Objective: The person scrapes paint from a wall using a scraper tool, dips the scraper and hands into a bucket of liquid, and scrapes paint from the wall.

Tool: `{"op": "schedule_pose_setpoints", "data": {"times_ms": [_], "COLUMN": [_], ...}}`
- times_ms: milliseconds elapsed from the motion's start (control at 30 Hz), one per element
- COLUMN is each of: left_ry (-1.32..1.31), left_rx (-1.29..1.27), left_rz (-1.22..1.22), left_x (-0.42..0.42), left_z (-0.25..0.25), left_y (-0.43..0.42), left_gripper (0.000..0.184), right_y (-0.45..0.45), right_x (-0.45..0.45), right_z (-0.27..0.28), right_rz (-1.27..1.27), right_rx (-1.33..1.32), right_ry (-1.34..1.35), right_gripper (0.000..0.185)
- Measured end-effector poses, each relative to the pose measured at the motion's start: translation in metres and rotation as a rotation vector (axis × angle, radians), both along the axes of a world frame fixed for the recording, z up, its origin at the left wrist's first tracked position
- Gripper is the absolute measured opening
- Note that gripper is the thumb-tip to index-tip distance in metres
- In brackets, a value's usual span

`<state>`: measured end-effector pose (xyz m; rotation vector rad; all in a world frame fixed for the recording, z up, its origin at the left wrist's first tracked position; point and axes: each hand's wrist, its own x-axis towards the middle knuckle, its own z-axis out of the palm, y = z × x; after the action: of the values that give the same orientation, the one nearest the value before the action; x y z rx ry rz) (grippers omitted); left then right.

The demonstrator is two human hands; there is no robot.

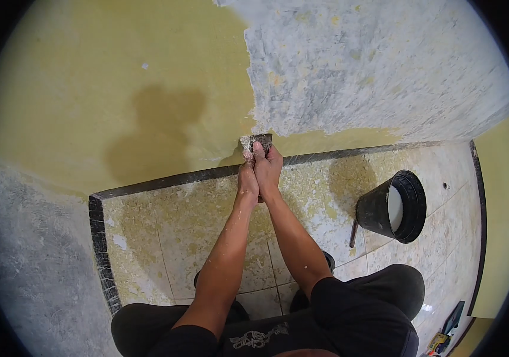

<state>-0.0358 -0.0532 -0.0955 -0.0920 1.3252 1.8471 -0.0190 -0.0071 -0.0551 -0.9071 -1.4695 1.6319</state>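
Note:
Both of my hands are together on one scraper (257, 141), whose wide blade lies against the lower part of the wall. My left hand (247, 177) is wrapped round it from the left, and my right hand (268, 168) grips it from the right with the thumb on the blade. Yellow-green paint (88, 89) covers the wall to the left. Up and to the right of the blade the wall is bare and whitish grey (349, 71), with a ragged paint edge between. White flecks stick to my fingers and forearms.
A black bucket (373, 209) with something white inside stands on the floor at the right, a stick-like tool (353, 234) beside it. Paint flakes litter the floor tiles (254, 253). A dark skirting strip (195, 176) runs along the wall. Small items (439, 342) lie at the lower right.

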Motion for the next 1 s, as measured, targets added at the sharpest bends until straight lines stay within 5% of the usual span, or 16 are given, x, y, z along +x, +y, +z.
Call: {"op": "schedule_pose_setpoints", "data": {"times_ms": [100,233,600,667,800,867,1000], "left_ry": [0.049,-0.030,-0.014,0.166,0.004,0.020,0.049], "left_rx": [0.060,0.039,0.092,0.105,0.096,0.030,0.053], "left_rz": [0.027,-0.022,-0.026,0.051,0.039,-0.043,0.041], "left_x": [-0.011,0.000,-0.003,-0.009,0.002,0.004,-0.006], "left_z": [0.010,0.037,0.018,-0.012,0.009,0.040,-0.012], "left_y": [0.004,-0.001,0.007,0.012,0.006,0.003,0.017], "left_gripper": [0.048,0.047,0.049,0.053,0.056,0.057,0.054], "right_y": [0.003,-0.002,0.005,0.003,0.004,0.004,0.013], "right_x": [-0.008,0.006,0.000,-0.002,0.006,0.001,-0.002], "right_z": [-0.002,-0.007,-0.005,-0.010,0.012,-0.013,-0.001], "right_rz": [-0.006,-0.045,-0.043,-0.039,-0.058,-0.015,-0.049], "right_rx": [-0.021,0.079,0.046,0.016,0.109,0.020,0.066], "right_ry": [0.118,-0.090,0.022,0.032,-0.148,0.000,-0.041], "right_gripper": [0.019,0.021,0.020,0.020,0.022,0.024,0.023]}}
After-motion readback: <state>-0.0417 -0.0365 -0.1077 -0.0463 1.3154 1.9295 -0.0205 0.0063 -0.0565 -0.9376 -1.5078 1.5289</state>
